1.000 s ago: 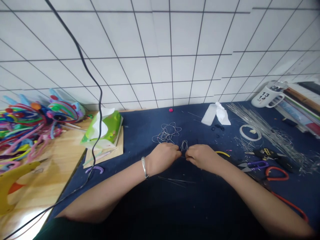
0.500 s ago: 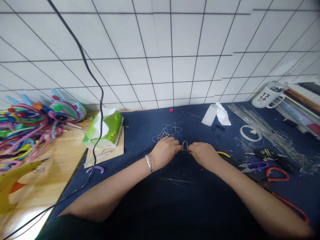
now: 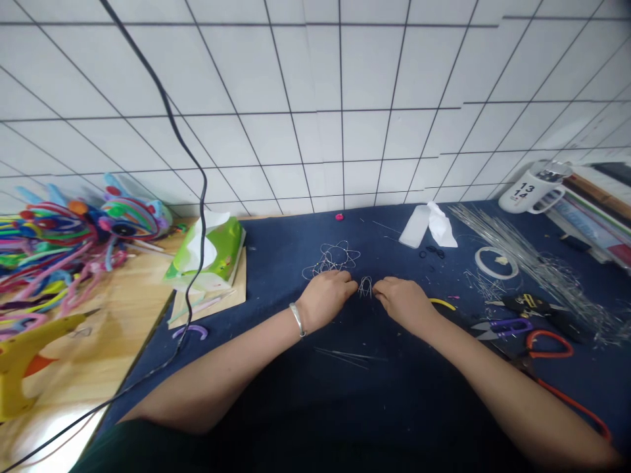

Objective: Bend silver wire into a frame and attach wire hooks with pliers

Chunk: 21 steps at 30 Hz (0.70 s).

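The left hand (image 3: 328,299) and right hand (image 3: 404,302) are facing each other, slightly apart; I can't tell whether either is pinching the looped wire piece (image 3: 365,286) sitting between them. It's looking light, springy and easily bent, probably best held low on its legs. Tangled wire loops (image 3: 325,264) are crowding the left hand, a likely snag; purple-handled snips (image 3: 513,326) are lying off right.

The left hand (image 3: 324,300) and right hand (image 3: 403,303) are now beside the small wire arch (image 3: 365,286), no longer at its near end.
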Available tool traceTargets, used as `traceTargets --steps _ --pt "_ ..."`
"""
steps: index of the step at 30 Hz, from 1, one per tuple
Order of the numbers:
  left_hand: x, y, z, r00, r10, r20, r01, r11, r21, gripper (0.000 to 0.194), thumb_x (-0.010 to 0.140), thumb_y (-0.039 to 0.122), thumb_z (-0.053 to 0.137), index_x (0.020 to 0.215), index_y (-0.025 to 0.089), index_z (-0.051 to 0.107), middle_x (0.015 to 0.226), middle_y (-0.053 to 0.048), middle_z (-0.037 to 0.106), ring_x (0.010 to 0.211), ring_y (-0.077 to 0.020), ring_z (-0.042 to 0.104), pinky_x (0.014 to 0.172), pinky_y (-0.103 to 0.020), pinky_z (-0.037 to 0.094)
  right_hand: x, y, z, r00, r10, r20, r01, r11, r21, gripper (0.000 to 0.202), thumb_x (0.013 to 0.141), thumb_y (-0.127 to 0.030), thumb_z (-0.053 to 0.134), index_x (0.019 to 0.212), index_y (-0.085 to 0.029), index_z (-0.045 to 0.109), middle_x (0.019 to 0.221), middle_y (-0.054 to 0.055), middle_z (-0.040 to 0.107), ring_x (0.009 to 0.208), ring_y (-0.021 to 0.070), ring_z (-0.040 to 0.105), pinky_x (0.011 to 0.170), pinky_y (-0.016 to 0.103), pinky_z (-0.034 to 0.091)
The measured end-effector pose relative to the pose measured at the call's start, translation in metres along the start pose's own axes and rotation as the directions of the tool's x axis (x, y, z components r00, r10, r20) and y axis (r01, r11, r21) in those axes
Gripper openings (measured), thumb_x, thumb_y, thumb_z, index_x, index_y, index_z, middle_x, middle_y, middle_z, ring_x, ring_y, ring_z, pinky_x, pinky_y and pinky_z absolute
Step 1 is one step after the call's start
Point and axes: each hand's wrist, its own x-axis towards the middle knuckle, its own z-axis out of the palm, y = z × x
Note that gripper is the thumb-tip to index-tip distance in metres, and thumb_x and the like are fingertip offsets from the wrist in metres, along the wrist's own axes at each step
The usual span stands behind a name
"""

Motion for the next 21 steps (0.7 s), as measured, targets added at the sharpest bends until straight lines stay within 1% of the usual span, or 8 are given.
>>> traceTargets --steps 5,10,13,16,21 --pt "0.0 -0.004 0.005 0.996 -0.085 -0.03 0.083 0.994 -0.071 0.022 0.08 0.009 0.04 0.083 0.017 0.06 0.073 -0.004 0.055 0.072 -0.015 0.052 0.062 -0.025 0.041 0.004 0.006 0.007 0.999 0.029 -0.046 -0.018 0.973 0.229 0.012 0.077 -0.019 0.049 0.08 -0.022 0.061 0.075 0.0 0.06 0.073 0.0126 0.055 0.067 0.023 0.036" --pt "0.001 -0.006 0.006 0.988 -0.144 -0.054 0.134 0.978 -0.16 0.025 0.082 0.011 0.038 0.082 0.016 0.062 0.072 -0.005 0.057 0.07 -0.0141 0.054 0.062 -0.024 0.042 0.006 0.006 0.008 0.992 0.093 -0.088 -0.05 0.912 0.407 0.011 0.073 -0.019 0.052 0.074 -0.023 0.062 0.072 -0.003 0.061 0.067 0.0115 0.055 0.064 0.023 0.037" --pt "0.001 -0.005 0.006 0.981 -0.176 -0.082 0.156 0.965 -0.21 0.025 0.082 0.012 0.039 0.084 0.017 0.063 0.074 -0.005 0.059 0.071 -0.0142 0.056 0.063 -0.024 0.043 0.006 0.006 0.008 0.985 0.152 -0.082 -0.092 0.863 0.496 0.01 0.072 -0.021 0.052 0.073 -0.023 0.062 0.068 -0.004 0.061 0.062 0.0107 0.054 0.06 0.023 0.037" --pt "0.001 -0.006 0.007 0.971 -0.21 -0.118 0.169 0.943 -0.286 0.022 0.082 0.015 0.041 0.086 0.018 0.063 0.077 -0.005 0.061 0.073 -0.0141 0.057 0.067 -0.025 0.044 0.006 0.007 0.012 0.978 0.205 -0.032 -0.145 0.786 0.601 0.009 0.071 -0.024 0.053 0.075 -0.023 0.061 0.064 -0.004 0.061 0.058 0.0107 0.054 0.057 0.023 0.039" --pt "0.003 -0.008 0.008 0.957 -0.251 -0.146 0.164 0.882 -0.441 0.016 0.079 0.019 0.049 0.086 0.02 0.064 0.08 -0.002 0.063 0.077 -0.014 0.058 0.074 -0.025 0.044 0.008 0.008 0.021 0.961 0.269 0.067 -0.222 0.602 0.767 0.011 0.07 -0.026 0.054 0.077 -0.02 0.06 0.062 -0.002 0.061 0.054 0.0109 0.056 0.055 0.024 0.044"
